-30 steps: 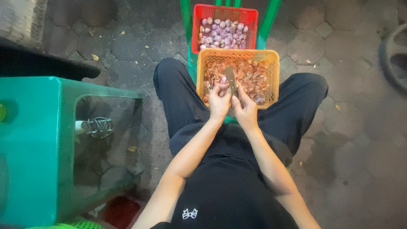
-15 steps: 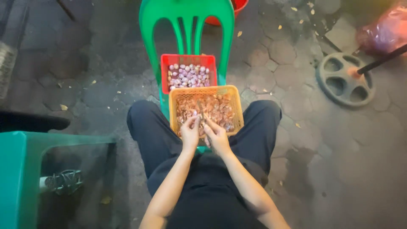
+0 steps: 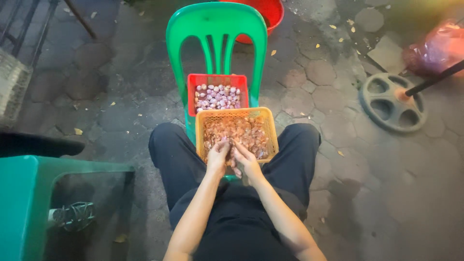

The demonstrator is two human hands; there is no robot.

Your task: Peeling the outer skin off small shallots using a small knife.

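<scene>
Just beyond the fingers (image 3: 226, 147), an orange mesh basket (image 3: 270, 126) holds reddish-brown peelings. Farther past it, a red basket (image 3: 192, 92) carries pale purple-and-white shallots (image 3: 217, 97) on a bright green chair (image 3: 217, 24). The trousers (image 3: 171, 152) are black; the paving (image 3: 328, 96) is grey hexagons.

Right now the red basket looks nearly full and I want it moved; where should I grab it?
Grip the red basket by its two short side rims, from above. Its top is open, the orange basket crowds its near edge, and the green chair back blocks the far one.
</scene>
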